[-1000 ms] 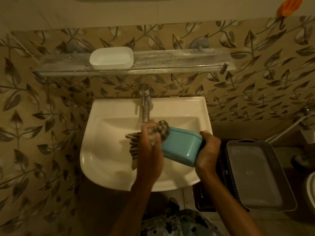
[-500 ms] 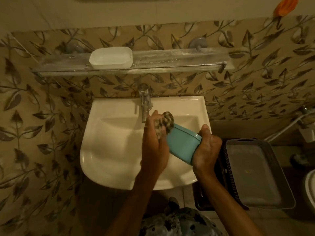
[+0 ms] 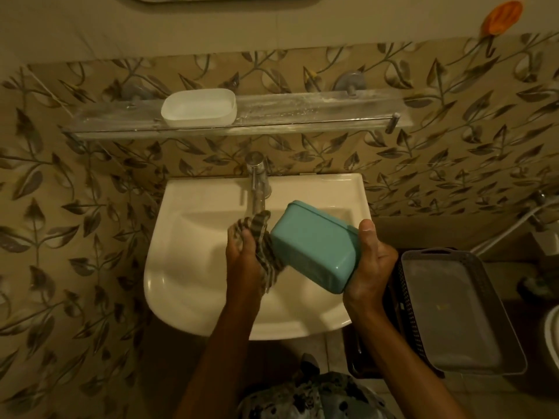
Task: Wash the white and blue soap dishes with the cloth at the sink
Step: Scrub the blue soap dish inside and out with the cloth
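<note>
Over the white sink (image 3: 187,267) my right hand (image 3: 370,264) grips the blue soap dish (image 3: 314,247) by its right end, its underside turned up towards me. My left hand (image 3: 242,261) holds the checked cloth (image 3: 263,246) bunched against the dish's left side, just below the tap (image 3: 257,182). The white soap dish (image 3: 198,107) sits upright on the glass shelf (image 3: 302,116) above the sink, left of its middle.
A grey plastic tray (image 3: 453,313) rests on a dark basket to the right of the sink. An orange object (image 3: 502,18) hangs high on the wall at right. A hose (image 3: 511,225) runs along the right wall. Leaf-patterned tiles surround the sink.
The blue dish has turned so more of its underside faces me. My left hand with the cloth has slid down to the dish's left side.
</note>
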Available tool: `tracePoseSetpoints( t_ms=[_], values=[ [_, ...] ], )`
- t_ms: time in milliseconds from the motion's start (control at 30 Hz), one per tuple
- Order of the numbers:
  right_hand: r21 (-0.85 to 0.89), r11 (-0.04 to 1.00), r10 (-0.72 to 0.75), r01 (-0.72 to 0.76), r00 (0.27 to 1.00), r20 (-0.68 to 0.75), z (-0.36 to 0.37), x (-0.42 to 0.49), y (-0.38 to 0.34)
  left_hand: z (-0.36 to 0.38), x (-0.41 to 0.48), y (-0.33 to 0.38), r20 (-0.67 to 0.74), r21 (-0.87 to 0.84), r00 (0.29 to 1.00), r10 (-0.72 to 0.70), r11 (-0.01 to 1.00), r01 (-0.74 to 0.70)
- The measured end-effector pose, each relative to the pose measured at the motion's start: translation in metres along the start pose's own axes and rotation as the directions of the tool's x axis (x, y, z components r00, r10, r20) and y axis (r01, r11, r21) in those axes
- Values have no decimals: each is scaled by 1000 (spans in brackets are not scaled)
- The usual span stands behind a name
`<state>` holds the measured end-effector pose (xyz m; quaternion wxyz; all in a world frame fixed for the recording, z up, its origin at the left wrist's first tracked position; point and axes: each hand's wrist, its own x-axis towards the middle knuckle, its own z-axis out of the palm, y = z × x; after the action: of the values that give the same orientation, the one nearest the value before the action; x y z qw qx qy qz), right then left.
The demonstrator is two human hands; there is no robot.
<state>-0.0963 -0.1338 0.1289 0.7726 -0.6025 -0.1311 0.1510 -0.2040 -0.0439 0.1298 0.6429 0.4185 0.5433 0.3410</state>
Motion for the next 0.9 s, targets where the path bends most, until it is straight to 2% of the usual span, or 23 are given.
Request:
tracePoseSetpoints(
  t_ms=[67,133,233,300,367,433,500,567,700,733,800,833,867,900],
  values=[
    [30,999,-17,16,999,28,0,3,4,-4,-5,-14,44,-193,974,-220,955,225],
    [10,1000,-3,2,995,103,-1,3,12,-2,-14,-23,113,-339,939,-325,876,344],
    [-73,996,-28,52,955,296,-8,4,23,-2,-19,-21,128,-520,955,-268,801,295],
    [-158,983,-22,91,920,392,-15,9,28,-8,-20,-10,113,-561,980,-165,803,200],
    [-199,976,10,85,901,434,-15,9,29,-9,-26,1,72,-452,997,-33,890,62],
    [-188,979,1,79,920,392,-8,1,29,-4,-33,3,39,-207,994,104,974,-94],
    [-191,978,-27,78,966,258,1,-7,26,2,-42,2,34,-7,973,227,974,-226],
    [-226,972,-30,60,991,131,6,-10,20,6,-49,4,70,62,943,325,942,-329],
    [-344,935,-57,84,995,86,4,-4,17,12,-67,0,197,238,861,469,829,-506],
    [-375,919,-85,120,990,108,3,-4,18,15,-75,-3,245,278,809,534,761,-586],
    [-391,893,-154,222,968,197,-1,-9,24,23,-88,-10,365,389,651,665,527,-756],
    [-359,900,-172,248,958,229,-4,-12,26,25,-91,-12,395,431,595,700,430,-793],
    [-324,911,-182,257,953,242,-6,-14,25,26,-90,-11,402,435,580,709,410,-802],
    [-296,921,-184,251,954,236,-6,-14,22,27,-87,-3,388,405,617,685,474,-782]
  ],
)
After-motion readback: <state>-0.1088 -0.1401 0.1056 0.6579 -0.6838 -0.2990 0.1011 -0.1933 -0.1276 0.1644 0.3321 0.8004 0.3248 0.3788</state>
